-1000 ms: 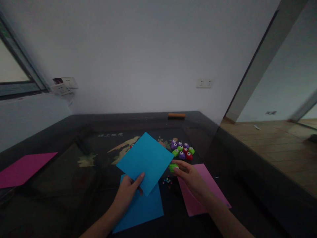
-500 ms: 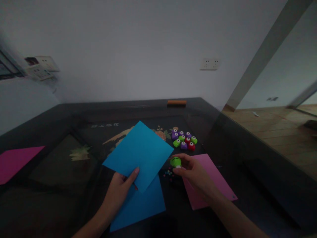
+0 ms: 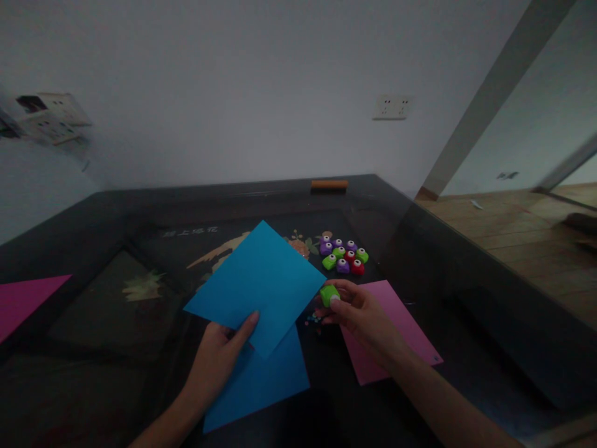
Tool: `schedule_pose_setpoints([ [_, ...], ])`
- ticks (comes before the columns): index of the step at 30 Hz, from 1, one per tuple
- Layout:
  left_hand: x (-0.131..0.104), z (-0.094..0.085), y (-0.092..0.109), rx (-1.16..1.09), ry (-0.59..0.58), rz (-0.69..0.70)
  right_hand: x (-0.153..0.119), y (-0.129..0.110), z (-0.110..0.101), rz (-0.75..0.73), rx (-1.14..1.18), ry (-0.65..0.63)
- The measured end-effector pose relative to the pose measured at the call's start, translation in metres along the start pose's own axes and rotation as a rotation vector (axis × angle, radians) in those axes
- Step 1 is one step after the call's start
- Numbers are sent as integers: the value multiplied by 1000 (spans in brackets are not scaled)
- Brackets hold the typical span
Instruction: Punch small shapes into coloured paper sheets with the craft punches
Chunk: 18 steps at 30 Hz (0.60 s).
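Observation:
My left hand grips a blue paper sheet near its lower corner, thumb on top, and holds it tilted above the table. A second blue sheet lies beneath it. Between the fingers of my right hand is a small green craft punch with a white button, its front right at the sheet's right corner. Whether the paper sits in its slot I cannot tell. Tiny coloured paper bits lie below the punch. A pink sheet rests partly under my right forearm.
Several purple, green and red punches stand grouped beyond my right hand. A magenta sheet lies at the table's left. An orange-brown bar rests at the back edge of the dark table, near the wall.
The green punch has turned in my right hand and now meets the blue sheet's right corner. The view has shifted slightly; my left hand still holds the sheet.

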<state>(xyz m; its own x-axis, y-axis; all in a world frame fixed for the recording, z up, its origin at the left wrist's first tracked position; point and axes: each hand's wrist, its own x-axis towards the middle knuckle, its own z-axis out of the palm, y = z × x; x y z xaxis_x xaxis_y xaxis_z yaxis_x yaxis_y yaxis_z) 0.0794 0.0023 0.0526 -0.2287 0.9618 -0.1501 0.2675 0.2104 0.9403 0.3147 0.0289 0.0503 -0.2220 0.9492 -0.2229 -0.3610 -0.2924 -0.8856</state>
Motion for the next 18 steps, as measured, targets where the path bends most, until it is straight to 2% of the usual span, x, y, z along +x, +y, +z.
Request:
schedule_pose_setpoints([
  [8,3,0,-4,28,13,36,2,1,-1,4,57,24],
  [18,-2,1,3,73,6,70,1,1,-1,-7,38,8],
])
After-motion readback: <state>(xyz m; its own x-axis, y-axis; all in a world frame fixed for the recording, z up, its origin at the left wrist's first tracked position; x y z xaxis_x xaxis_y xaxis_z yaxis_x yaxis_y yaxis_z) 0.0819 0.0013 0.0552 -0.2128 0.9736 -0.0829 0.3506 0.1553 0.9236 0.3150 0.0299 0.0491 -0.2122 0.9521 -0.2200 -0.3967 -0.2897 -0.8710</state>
